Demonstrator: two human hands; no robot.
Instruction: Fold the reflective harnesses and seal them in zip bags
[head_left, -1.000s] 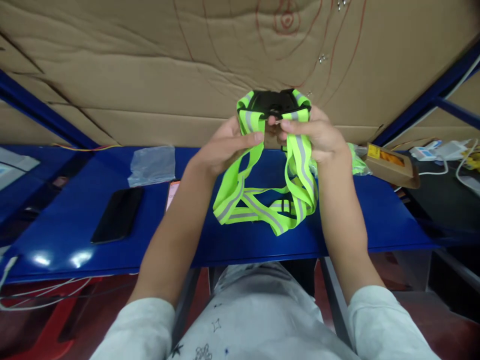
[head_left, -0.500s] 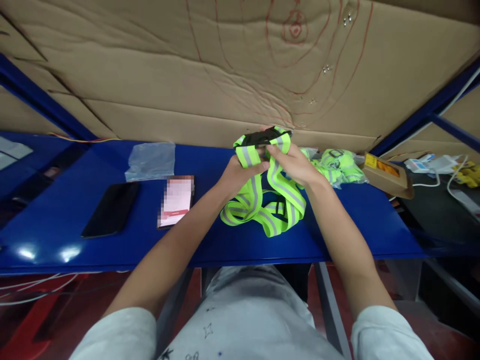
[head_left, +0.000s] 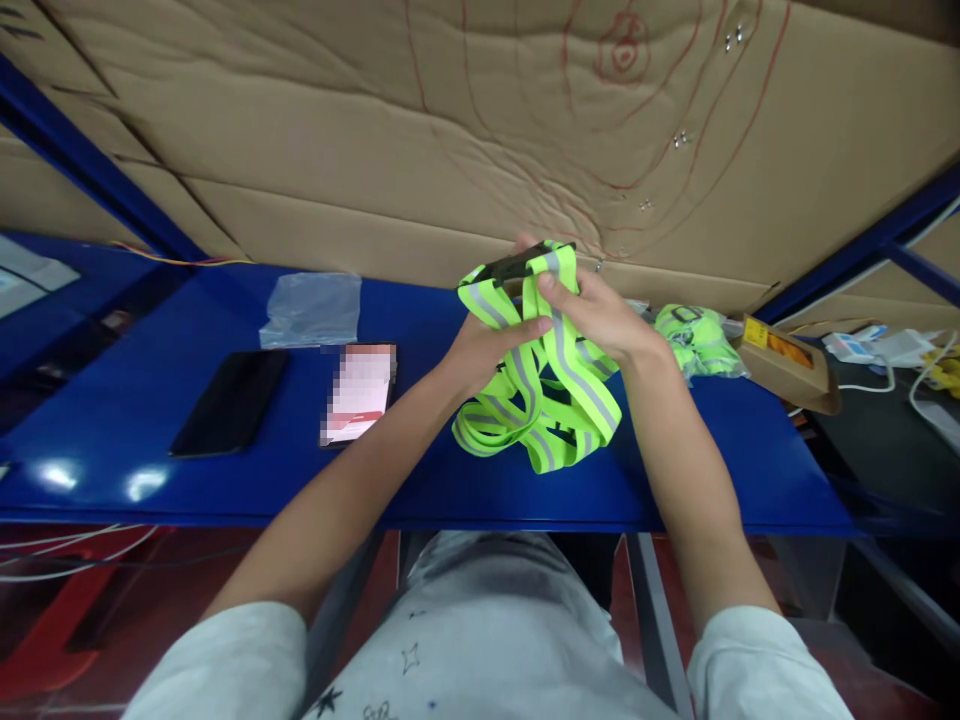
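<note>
Both my hands hold up a neon yellow-green reflective harness [head_left: 592, 395] with grey stripes along its straps. My left hand [head_left: 487, 350] is closed on a strap on the left, its thumb laid across the band. At the upper right, my right hand [head_left: 596, 310] pinches another strap between thumb and fingers. A black piece [head_left: 514, 265] joins the straps at the top, between the hands. Below, the loose straps hang and gather in loops over the blue table [head_left: 420, 490]. Some fingers of both hands are hidden behind the straps.
Left of the harness lie a phone with a lit screen [head_left: 360, 393], a black tablet-like slab [head_left: 229, 402] and a clear plastic bag [head_left: 311, 310]. Bagged neon straps [head_left: 697, 340] and an open cardboard box [head_left: 784, 360] are at the right. A cardboard wall [head_left: 337, 130] stands behind.
The black piece has tilted and turned more edge-on, its right end higher. The strap under my right hand has shifted, and the hanging loops have bunched closer. The view has swung slightly.
</note>
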